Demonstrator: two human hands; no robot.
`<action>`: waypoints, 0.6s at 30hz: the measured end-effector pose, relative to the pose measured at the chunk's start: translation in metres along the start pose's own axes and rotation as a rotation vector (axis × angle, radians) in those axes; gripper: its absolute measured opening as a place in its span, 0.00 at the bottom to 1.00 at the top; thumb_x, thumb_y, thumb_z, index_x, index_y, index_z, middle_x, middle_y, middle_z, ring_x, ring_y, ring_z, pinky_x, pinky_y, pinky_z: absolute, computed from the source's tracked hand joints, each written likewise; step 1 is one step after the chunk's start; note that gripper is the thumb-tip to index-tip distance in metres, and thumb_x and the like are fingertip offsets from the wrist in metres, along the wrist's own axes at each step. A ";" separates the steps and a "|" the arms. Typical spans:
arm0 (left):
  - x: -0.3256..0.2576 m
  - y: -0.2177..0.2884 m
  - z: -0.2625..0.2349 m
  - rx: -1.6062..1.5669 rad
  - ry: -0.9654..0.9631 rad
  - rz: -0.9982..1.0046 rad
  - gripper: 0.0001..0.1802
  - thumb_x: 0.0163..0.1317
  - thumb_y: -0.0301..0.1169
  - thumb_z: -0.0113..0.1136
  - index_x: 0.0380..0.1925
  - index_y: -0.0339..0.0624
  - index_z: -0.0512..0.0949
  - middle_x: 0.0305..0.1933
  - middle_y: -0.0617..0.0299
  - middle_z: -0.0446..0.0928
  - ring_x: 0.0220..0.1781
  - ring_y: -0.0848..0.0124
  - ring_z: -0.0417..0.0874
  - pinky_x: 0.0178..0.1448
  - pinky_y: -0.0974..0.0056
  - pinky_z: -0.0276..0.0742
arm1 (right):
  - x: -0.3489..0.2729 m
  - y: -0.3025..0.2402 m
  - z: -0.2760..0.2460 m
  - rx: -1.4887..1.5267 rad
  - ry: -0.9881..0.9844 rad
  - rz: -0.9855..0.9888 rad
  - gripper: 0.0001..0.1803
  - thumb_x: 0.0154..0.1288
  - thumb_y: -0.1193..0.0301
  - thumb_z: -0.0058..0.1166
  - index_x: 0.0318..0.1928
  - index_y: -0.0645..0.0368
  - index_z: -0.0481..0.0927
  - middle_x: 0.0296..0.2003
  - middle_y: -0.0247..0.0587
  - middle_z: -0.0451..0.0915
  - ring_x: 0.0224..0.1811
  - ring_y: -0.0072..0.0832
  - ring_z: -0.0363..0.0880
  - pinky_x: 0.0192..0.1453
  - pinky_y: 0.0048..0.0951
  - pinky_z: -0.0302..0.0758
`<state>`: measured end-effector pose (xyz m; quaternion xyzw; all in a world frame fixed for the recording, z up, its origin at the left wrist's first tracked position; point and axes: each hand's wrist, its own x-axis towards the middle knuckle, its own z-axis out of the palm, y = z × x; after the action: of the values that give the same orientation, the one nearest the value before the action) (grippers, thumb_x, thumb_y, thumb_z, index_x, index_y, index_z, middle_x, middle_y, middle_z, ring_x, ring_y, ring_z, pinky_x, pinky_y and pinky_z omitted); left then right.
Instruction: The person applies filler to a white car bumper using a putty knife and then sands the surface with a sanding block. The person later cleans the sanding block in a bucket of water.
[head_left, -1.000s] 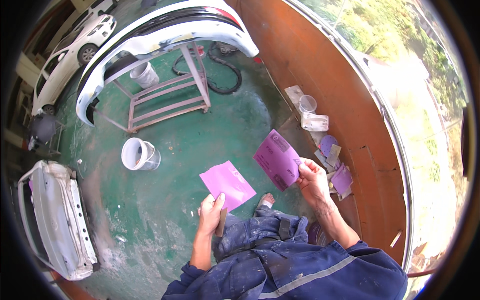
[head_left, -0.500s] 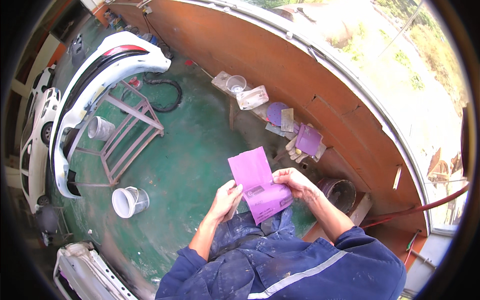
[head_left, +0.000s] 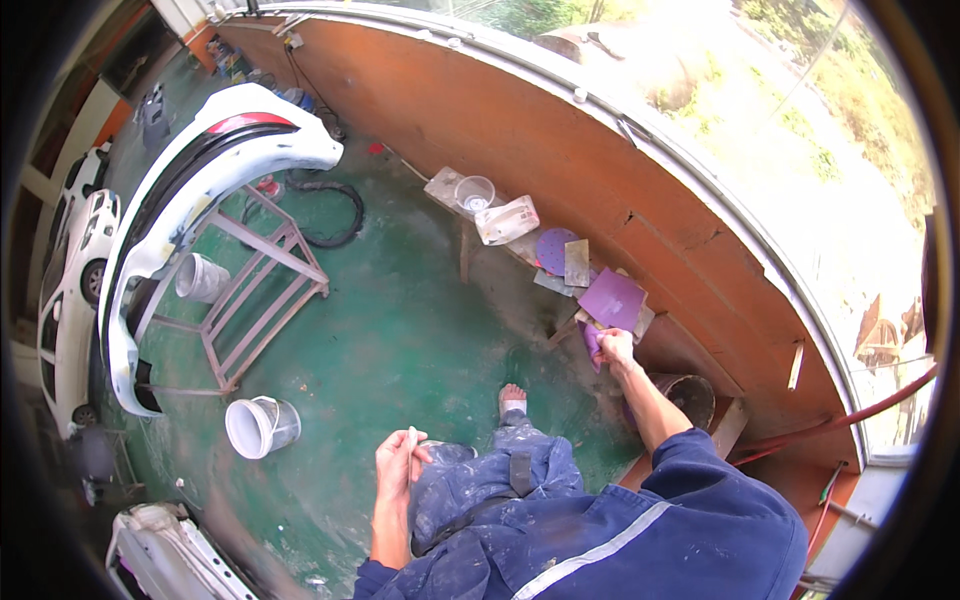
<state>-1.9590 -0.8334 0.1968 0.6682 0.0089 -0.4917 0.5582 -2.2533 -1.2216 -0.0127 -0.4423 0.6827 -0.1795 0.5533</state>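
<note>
My right hand reaches to the end of the low bench, its fingers closed on a purple sheet of sandpaper that looks bent or folded. Beside those fingers, another flat purple sheet lies over a pale glove that is mostly covered. Whether the two purple parts are joined, I cannot tell. My left hand is raised in front of my left thigh, pinching a thin pale piece whose kind is too small to make out.
The bench along the orange wall bears a clear tub, a cut white container, a purple disc and flat plates. A white bucket and a metal stand with a car bumper are at left.
Both hands held the purple sheet before my lap. My right hand has moved forward and right to the bench with purple sheet in its fingers; my left hand has let go and drawn back left.
</note>
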 end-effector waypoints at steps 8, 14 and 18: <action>-0.047 0.002 -0.064 -0.513 -0.108 0.069 0.40 0.73 0.58 0.53 0.70 0.37 0.61 0.61 0.39 0.78 0.13 0.81 0.67 0.20 0.73 0.64 | -0.344 -0.117 0.215 -0.447 -0.868 -1.552 0.16 0.57 0.83 0.60 0.47 0.60 0.81 0.35 0.46 0.82 0.37 0.44 0.81 0.40 0.40 0.78; -0.077 -0.086 -0.207 -0.525 0.619 0.148 0.16 0.75 0.43 0.56 0.38 0.42 0.80 0.22 0.69 0.72 0.23 0.81 0.69 0.28 0.69 0.64 | -0.477 -0.084 0.335 -0.482 -1.476 -1.816 0.15 0.58 0.78 0.64 0.47 0.61 0.81 0.38 0.41 0.80 0.40 0.39 0.80 0.43 0.38 0.78; -0.112 -0.186 -0.294 -0.626 1.038 0.097 0.16 0.73 0.39 0.59 0.37 0.34 0.82 0.27 0.65 0.78 0.30 0.78 0.73 0.34 0.65 0.70 | -0.499 -0.013 0.430 -0.708 -1.620 -1.720 0.09 0.64 0.68 0.65 0.31 0.59 0.81 0.30 0.41 0.80 0.35 0.41 0.81 0.39 0.40 0.78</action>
<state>-1.9305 -0.4814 0.1030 0.6245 0.3937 -0.0496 0.6727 -1.8563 -0.7232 0.1551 -0.8568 -0.3591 0.0356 0.3684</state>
